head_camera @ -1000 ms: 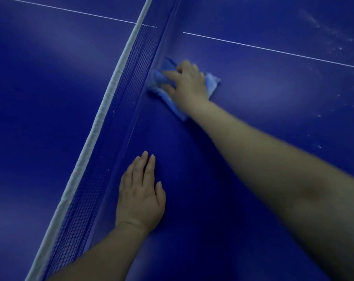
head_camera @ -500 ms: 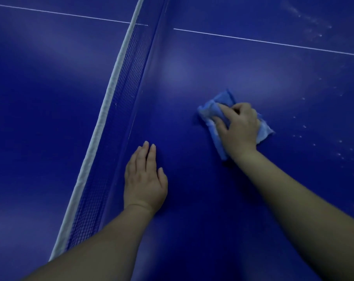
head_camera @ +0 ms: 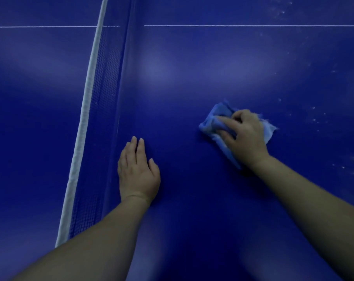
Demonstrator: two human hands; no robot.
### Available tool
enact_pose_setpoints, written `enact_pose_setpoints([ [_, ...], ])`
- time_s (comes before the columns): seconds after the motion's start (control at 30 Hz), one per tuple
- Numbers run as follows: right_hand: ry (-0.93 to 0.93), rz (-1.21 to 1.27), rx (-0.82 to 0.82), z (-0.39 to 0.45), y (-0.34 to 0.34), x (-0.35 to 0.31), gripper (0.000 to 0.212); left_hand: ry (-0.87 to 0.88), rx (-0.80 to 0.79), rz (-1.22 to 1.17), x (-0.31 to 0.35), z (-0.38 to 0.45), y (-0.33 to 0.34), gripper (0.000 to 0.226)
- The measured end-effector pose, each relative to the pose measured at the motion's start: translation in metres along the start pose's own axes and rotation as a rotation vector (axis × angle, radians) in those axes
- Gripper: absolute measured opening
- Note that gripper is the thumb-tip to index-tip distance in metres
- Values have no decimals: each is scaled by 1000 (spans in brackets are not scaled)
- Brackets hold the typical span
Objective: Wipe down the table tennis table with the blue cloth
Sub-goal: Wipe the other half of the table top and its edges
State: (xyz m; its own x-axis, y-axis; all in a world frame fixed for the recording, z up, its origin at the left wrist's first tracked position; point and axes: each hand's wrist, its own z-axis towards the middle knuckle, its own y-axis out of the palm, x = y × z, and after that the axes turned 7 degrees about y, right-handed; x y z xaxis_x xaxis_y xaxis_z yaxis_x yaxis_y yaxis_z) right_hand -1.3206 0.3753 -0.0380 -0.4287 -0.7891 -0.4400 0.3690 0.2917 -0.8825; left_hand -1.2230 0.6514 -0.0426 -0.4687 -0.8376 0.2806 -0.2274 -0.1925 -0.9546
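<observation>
At the left of the frame the net runs from the top edge down toward the lower left, its white top band standing over the dark blue table tennis table. Just right of it, low centre, the left hand lies flat on the surface — fingers straight and together. Right of centre, the right hand presses the crumpled blue cloth onto the table, fingers curled into its folds. Pale specks dot the far right.

Right hand grips blue cloth on table; left hand flat beside net.
</observation>
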Motion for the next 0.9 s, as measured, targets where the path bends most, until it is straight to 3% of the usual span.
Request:
enact_pose_setpoints([
  [0.07, 160, -96, 118, 21, -10, 33, 31, 2, 5, -1, 0, 0, 0, 59],
  [0.17, 549, -152, 268, 34, -25, 74, 38, 7, 17, 2, 1, -1, 0, 59],
  [0.23, 617, -157, 274, 18, -22, 58, 38, 7, 16, 0, 1, -1, -1, 59],
  [0.3, 471, -104, 228, -9, -9, 20, 32, 11, 16, 5, 1, 0, -1, 58],
  [0.37, 201, -16, 135, -37, 5, -17, 29, 19, 22, 11, 3, 0, -1, 58],
  [0.47, -41, 22, -20, -43, 2, -24, 31, 18, 25, 12, 3, 0, 0, 58],
  [0.53, 3, -24, 24, -26, -5, -2, 31, 18, 30, 18, 2, -1, 0, 58],
  [0.63, 307, -99, 158, 4, -14, 27, 33, 22, 41, 16, 0, -1, 0, 59],
  [0.7, 375, -96, 144, -2, -12, 14, 34, 23, 50, 7, 1, -1, -1, 58],
  [0.83, -40, 59, -21, -74, 2, -41, 30, 29, 73, 3, 0, -2, 0, 58],
  [0.9, -153, 70, -91, -102, -3, -41, 29, 41, 80, 4, -1, -3, 2, 58],
])
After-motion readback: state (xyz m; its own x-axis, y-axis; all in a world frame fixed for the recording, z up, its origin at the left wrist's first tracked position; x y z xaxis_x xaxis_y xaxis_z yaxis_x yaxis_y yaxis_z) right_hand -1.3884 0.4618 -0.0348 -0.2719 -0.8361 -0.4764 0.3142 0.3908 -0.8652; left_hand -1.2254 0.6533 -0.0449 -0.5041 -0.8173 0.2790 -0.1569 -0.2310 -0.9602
